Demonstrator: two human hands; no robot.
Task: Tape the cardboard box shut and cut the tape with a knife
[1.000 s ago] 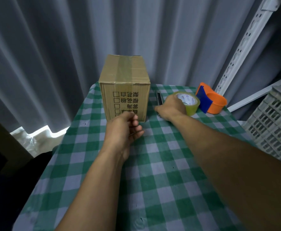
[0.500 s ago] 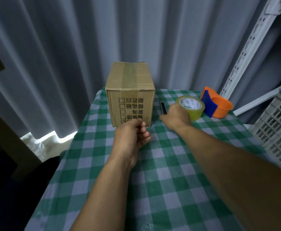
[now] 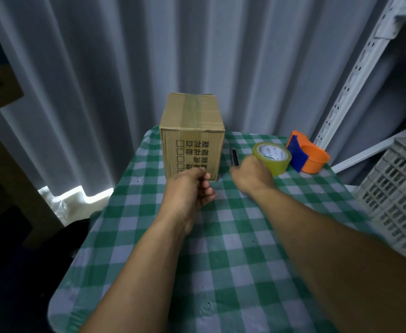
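Note:
A cardboard box (image 3: 192, 138) stands upright at the far side of the table, with a strip of tape running across its closed top and black print on the front. A dark knife (image 3: 234, 156) lies flat just right of it. A yellowish tape roll (image 3: 272, 158) lies further right. My left hand (image 3: 187, 191) hovers in front of the box's lower front, fingers curled in with nothing seen in them. My right hand (image 3: 251, 175) rests knuckles-up between knife and roll, close against the roll's near side; its fingers are hidden.
An orange and blue tape dispenser (image 3: 307, 156) sits right of the roll. The table wears a green-and-white checked cloth (image 3: 221, 248). A white plastic crate (image 3: 399, 203) stands off the right edge, a white metal rack (image 3: 356, 75) behind it, and grey curtains at the back.
My right hand has drawn back slightly, uncovering more of the knife. The left hand stays curled before the box. The view has tilted up a little.

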